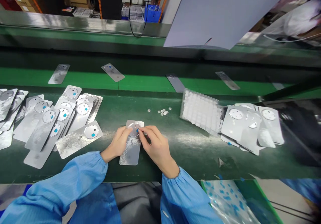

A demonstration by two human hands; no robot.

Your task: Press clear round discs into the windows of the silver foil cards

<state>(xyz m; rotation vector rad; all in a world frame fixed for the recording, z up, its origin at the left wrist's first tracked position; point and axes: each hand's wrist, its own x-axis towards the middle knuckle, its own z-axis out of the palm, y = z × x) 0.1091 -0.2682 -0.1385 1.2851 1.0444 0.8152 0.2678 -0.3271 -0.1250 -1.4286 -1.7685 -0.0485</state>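
A flat silver metal plate (130,153) with rounded corners lies on the green bench in front of me. Near its far end is a round disc (133,134) with a small blue tab (137,130) at its right side. My left hand (118,143) grips the plate's left edge, its thumb resting by the disc. The thumb and forefinger of my right hand (155,146) are pinched together at the blue tab; the fingertips partly hide it. Beyond the plate, several small white round pieces (164,112) are scattered on the bench.
Overlapping plates with discs and blue tabs (64,113) fill the left side. At right stand a clear tray of white pieces (200,108) and another pile of plates (248,123). Single plates (112,72) lie on the green strip behind. A white panel (208,13) hangs overhead.
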